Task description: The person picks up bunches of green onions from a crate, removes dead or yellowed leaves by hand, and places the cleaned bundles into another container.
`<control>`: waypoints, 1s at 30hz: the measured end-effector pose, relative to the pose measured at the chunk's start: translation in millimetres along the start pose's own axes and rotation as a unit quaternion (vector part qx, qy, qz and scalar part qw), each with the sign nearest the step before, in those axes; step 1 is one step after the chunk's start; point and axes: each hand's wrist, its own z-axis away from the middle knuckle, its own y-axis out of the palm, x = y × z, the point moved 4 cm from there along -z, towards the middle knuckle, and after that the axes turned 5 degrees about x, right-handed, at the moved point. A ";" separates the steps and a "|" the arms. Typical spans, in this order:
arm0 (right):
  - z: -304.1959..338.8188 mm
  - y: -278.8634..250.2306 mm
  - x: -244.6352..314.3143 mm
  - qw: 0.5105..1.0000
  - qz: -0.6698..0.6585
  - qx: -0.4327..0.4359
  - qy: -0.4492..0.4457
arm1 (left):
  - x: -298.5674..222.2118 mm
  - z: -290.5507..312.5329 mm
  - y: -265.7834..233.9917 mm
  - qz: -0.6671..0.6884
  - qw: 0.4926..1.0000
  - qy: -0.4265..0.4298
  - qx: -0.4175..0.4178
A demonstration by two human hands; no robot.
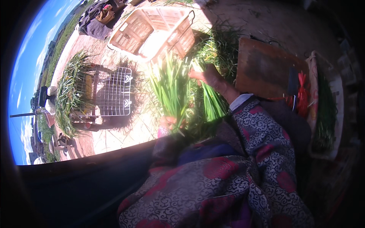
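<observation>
My left hand (170, 122) is closed round the lower, leafy part of a bunch of garlic chives (171, 89), whose pale stem ends point up and away. Beside it, my right hand (211, 77) has its fingers wrapped round the pale ends of a second bunch of garlic chives (213, 102). The leaves of that bunch hang down toward my lap. Strong sunlight washes out the left hand and the tops of the stems. Behind the right hand lies a heap of loose green leaves (222, 47).
A pale plastic crate (131, 38) stands ahead. On the left is a cart with a wire-grid panel (116, 91), loaded with green leaves (72, 95). To my right are a brown board (266, 68), red ties (302, 95) and a white crate (339, 125) holding greens.
</observation>
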 end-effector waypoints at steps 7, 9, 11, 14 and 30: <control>-3.7 -13.3 -20.3 0.998 0.037 -0.018 0.048 | 2.8 19.2 -21.8 0.008 0.971 0.035 -0.235; -0.6 -12.2 -19.2 0.994 0.068 -0.035 0.083 | 7.4 18.7 -19.8 0.028 0.966 0.064 -0.247; -0.1 -11.6 -19.3 0.982 0.141 -0.069 0.109 | 11.1 11.9 -18.0 0.063 0.959 0.076 -0.266; 0.2 -16.0 -20.9 0.939 0.309 -0.136 0.067 | 13.2 13.9 -18.2 -0.017 0.945 0.076 -0.318; 10.0 -174.5 -115.7 0.819 0.391 -0.395 0.141 | -15.4 9.2 33.1 -0.002 0.969 0.189 -0.162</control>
